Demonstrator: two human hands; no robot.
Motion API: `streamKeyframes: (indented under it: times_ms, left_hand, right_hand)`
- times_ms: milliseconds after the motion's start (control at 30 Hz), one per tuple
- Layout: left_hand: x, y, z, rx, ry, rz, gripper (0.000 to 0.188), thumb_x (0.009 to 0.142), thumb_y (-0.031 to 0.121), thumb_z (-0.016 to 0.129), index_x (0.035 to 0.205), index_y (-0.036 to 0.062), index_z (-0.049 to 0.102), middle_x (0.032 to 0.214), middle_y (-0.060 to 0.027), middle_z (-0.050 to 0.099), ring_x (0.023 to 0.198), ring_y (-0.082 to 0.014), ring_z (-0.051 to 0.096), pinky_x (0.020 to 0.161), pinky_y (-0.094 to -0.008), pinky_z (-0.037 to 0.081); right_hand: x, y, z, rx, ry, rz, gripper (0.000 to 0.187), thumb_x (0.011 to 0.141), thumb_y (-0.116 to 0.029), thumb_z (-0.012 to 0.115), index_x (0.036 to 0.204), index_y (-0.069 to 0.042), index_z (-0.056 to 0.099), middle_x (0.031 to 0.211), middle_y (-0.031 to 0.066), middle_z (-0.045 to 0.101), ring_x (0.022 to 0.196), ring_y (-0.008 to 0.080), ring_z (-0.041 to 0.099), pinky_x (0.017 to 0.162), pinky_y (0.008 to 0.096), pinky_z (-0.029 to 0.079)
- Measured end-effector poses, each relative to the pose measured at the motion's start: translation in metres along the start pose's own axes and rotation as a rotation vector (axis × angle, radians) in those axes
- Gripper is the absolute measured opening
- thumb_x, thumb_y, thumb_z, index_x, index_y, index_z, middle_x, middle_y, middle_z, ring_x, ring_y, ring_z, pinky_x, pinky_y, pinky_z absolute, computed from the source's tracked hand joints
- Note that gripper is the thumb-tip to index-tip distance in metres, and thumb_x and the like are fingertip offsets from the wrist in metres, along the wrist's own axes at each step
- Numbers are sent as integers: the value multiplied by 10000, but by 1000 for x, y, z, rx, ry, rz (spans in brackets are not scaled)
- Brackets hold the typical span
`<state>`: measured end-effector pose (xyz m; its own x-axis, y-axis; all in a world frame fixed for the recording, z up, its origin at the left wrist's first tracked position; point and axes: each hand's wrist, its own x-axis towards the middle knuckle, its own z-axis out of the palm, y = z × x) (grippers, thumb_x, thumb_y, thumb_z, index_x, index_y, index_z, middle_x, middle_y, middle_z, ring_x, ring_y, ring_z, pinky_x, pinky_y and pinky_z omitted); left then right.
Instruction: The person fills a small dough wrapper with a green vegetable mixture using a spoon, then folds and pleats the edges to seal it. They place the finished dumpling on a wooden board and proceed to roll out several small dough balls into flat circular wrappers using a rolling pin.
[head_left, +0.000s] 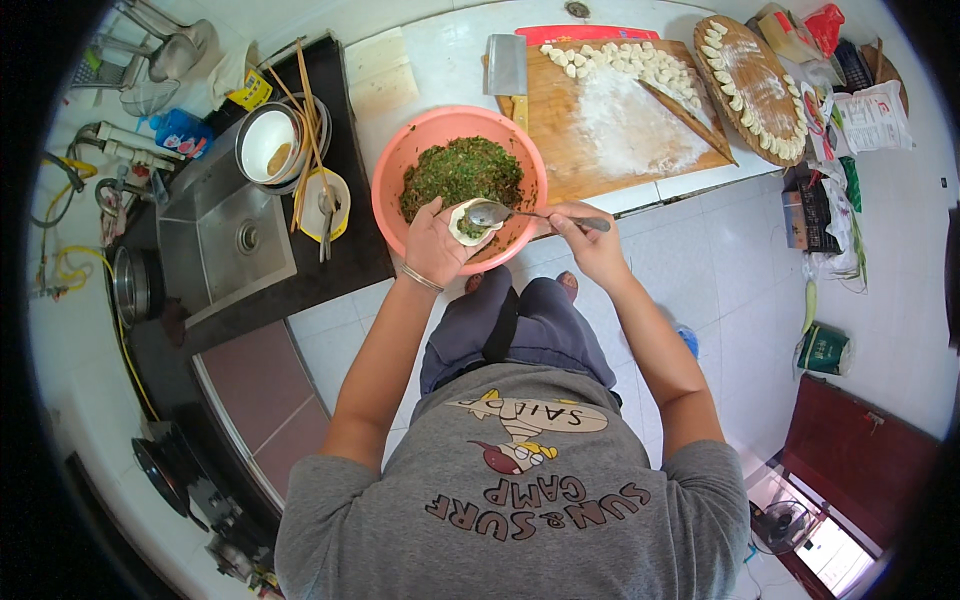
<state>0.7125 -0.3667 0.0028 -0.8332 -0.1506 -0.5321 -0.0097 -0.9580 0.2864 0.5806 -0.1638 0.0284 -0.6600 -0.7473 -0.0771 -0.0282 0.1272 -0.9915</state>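
Observation:
Cupped in my left hand (436, 243) lies a round dumpling wrapper (462, 235) with a little green filling on it. The fingers of my right hand (590, 240) close round the handle of a metal spoon (488, 213), whose bowl is over the wrapper. Both hands are above the near rim of a pink basin (384, 190). Chopped green filling (465, 172) fills much of that basin.
Right of the basin, a floured wooden board (560, 150) carries dough pieces (625, 60), a rolling pin (690, 122) and a cleaver (507, 66) at its edge. Shaped dumplings ring a round wooden tray (755, 85). At left are a steel sink (215, 250) and stacked bowls (265, 145).

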Motion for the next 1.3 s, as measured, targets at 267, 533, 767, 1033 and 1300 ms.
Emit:
streamKeyframes:
  times_ms: [267, 533, 767, 1033, 1300]
  left_hand:
    - [-3, -1, -3, -6, -50, 87, 561, 999, 334, 321, 1343, -104, 394, 1351, -213, 500, 1255, -329, 496, 1092, -474, 372]
    - [2, -5, -3, 53, -12, 153, 519, 1003, 323, 327, 1336, -67, 400, 1339, -190, 507, 1260, -327, 487, 1084, -487, 375]
    - [-5, 14, -35, 11, 70, 225, 503, 996, 310, 350, 1359, -35, 388, 1351, -189, 499, 1262, -337, 482, 1073, -512, 376]
    - [-16, 14, -45, -18, 104, 245, 489, 993, 296, 358, 1360, -27, 391, 1356, -187, 506, 1256, -344, 494, 1051, -535, 392]
    - [-22, 14, -51, 13, 147, 259, 443, 999, 290, 367, 1346, 23, 436, 1353, -144, 523, 1244, -316, 511, 1037, -525, 404]
  right_hand:
    - [5, -1, -12, 460, 153, 80, 216, 950, -108, 567, 1046, 64, 656, 891, 111, 693, 797, 161, 641, 727, 280, 506]
    - [12, 25, 2, 443, 79, 181, 254, 968, -148, 547, 1063, 48, 677, 924, 112, 714, 823, 150, 663, 765, 279, 515]
    - [17, 23, -13, -37, 9, -23, 195, 942, -102, 579, 1056, 18, 682, 907, 104, 695, 822, 184, 627, 754, 307, 488]
    - [24, 76, 19, -669, -426, -329, 237, 737, 47, 578, 944, -14, 675, 930, 139, 635, 951, 335, 597, 809, 421, 499]
    - [31, 70, 40, -356, -352, -1, 150, 849, 2, 592, 954, 14, 697, 886, 151, 696, 821, 276, 670, 771, 368, 529]
